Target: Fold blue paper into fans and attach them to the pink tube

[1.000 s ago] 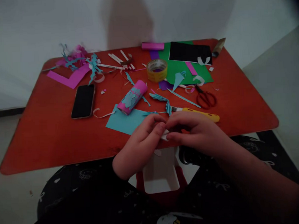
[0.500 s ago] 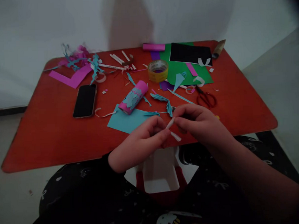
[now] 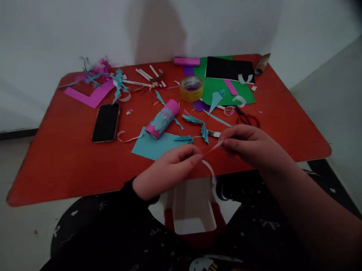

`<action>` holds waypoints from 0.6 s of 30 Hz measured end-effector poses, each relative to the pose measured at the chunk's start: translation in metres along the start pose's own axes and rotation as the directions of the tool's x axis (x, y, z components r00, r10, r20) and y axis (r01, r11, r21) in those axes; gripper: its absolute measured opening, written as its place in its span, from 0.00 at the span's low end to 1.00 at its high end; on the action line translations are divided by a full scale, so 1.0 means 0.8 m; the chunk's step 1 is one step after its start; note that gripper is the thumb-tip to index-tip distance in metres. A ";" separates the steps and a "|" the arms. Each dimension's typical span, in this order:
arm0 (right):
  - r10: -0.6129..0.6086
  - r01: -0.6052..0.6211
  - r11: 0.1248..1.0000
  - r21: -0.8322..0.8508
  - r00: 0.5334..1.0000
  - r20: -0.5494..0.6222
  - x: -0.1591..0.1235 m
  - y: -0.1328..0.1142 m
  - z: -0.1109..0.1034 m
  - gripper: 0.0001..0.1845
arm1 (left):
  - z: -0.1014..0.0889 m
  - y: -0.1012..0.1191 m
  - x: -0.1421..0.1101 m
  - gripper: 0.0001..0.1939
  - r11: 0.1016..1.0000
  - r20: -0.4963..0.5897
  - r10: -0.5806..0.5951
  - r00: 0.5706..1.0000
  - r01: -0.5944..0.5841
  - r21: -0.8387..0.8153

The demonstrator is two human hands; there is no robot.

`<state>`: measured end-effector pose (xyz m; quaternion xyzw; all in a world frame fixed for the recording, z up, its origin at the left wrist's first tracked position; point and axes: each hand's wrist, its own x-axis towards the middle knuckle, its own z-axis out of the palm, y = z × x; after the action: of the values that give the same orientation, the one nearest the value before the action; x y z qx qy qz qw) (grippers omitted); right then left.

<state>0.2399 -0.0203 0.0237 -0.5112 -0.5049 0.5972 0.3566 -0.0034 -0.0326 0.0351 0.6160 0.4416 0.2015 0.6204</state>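
Note:
Over the table's near edge, my left hand (image 3: 173, 167) pinches a thin white strip (image 3: 211, 171) that looks like paper or tape. One end of it hangs down past the fingertips. My right hand (image 3: 250, 144) is closed on another stretch of white strip, and a thin length runs taut between the two hands. Just beyond them lie folded blue paper fans (image 3: 195, 121) and a small silver-and-white tool (image 3: 213, 134), partly hidden by my right hand. A pink tube with blue scale-like paper pieces (image 3: 162, 119) rests partly on a blue sheet (image 3: 157, 146).
On the red table (image 3: 64, 156) are a phone (image 3: 106, 122), a roll of yellowish tape (image 3: 191, 89), red-handled scissors (image 3: 248, 118), a green sheet (image 3: 227, 95), a black sheet (image 3: 230, 68), and pink and blue scraps (image 3: 97, 71). A white stool (image 3: 193, 207) stands below.
My right hand has moved right, away from the left. The gap between them is wider, with a thin length drawn across it, and the loose end hangs lower.

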 end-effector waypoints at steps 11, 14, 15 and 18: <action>0.028 -0.024 0.999 -0.045 0.994 0.103 0.000 0.013 -0.011 0.15 | 0.001 -0.006 -0.003 0.09 0.831 0.062 0.178 0.982 -0.184 0.525; -0.004 0.005 0.995 -0.104 1.000 0.013 -0.001 0.014 -0.025 0.21 | -0.002 -0.006 -0.005 0.09 0.751 -0.018 0.256 0.967 -0.187 0.634; -0.044 0.031 0.976 -0.214 0.997 -0.056 0.000 0.015 -0.031 0.22 | -0.003 -0.007 -0.005 0.09 0.717 -0.046 0.289 0.956 -0.185 0.672; -0.254 0.066 0.687 -0.724 0.955 -0.155 0.004 0.022 -0.046 0.21 | -0.003 -0.010 -0.005 0.10 0.632 -0.108 0.373 0.922 -0.167 0.757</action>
<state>0.2762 -0.0125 0.0066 -0.6315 -0.6913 0.2550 0.2414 -0.0099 -0.0354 0.0293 0.8409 0.4622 0.1755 0.2203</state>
